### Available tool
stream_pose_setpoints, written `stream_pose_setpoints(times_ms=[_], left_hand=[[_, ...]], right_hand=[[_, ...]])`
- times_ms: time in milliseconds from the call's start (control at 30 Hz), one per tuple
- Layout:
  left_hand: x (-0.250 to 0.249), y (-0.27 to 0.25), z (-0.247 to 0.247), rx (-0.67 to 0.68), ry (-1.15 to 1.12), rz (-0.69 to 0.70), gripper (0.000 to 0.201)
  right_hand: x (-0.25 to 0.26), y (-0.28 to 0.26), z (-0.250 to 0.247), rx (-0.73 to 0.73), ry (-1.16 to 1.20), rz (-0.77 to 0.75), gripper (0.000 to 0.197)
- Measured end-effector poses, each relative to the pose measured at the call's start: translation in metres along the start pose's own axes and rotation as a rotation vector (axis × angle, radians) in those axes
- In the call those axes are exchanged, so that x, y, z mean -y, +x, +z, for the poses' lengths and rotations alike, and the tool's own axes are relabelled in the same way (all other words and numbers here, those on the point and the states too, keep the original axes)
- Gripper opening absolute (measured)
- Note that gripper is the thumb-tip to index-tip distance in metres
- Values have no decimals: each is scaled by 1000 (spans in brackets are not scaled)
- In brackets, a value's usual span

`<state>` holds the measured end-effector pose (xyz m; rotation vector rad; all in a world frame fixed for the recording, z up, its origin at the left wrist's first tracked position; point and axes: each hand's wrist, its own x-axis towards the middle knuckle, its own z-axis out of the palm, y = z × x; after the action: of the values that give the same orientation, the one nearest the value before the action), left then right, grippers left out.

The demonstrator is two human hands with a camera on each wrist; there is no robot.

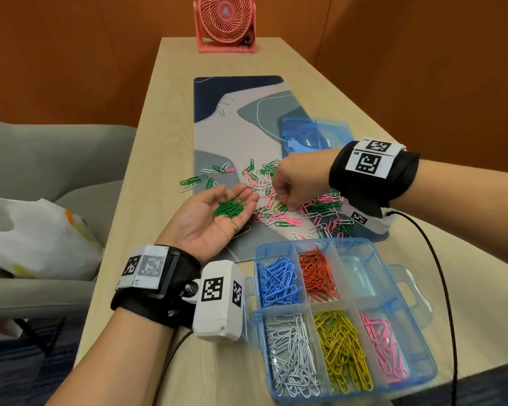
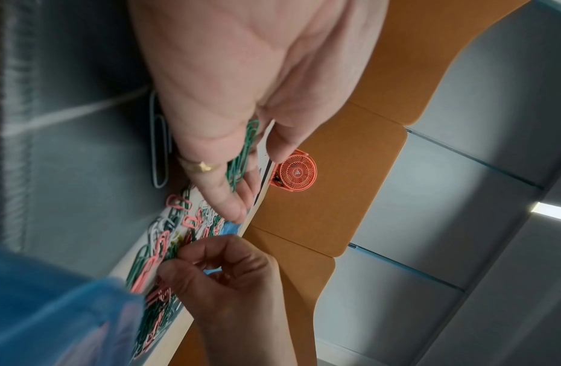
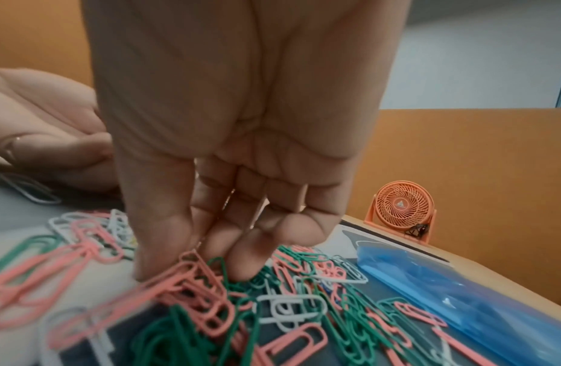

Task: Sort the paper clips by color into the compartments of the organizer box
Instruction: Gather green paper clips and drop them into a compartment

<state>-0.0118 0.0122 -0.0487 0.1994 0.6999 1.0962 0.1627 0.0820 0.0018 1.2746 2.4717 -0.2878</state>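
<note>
My left hand lies palm up and open on the mat, with a bunch of green clips resting in the palm. The left wrist view shows the same green clips along the fingers. My right hand reaches down into the mixed pile of green, pink and white clips. In the right wrist view its thumb and forefinger pinch a green clip at the top of the pile. The organizer box stands near me with blue, red, white, yellow and pink clips sorted; its far right compartment holds none.
The box's blue lid lies on the patterned mat behind the pile. A pink fan stands at the table's far end. A grey chair with a bag is on the left. A black cable hangs from my right wrist.
</note>
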Motion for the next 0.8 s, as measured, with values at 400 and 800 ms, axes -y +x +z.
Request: stream_pose_setpoints(times_ms=[400, 800], left_hand=[[-1, 1, -2, -11, 34, 20, 31], [-1, 2, -2, -16, 22, 23, 32]], right_hand=[[-8, -4, 3, -5, -21, -42, 7], [-12, -2, 5, -30, 38, -93, 10]])
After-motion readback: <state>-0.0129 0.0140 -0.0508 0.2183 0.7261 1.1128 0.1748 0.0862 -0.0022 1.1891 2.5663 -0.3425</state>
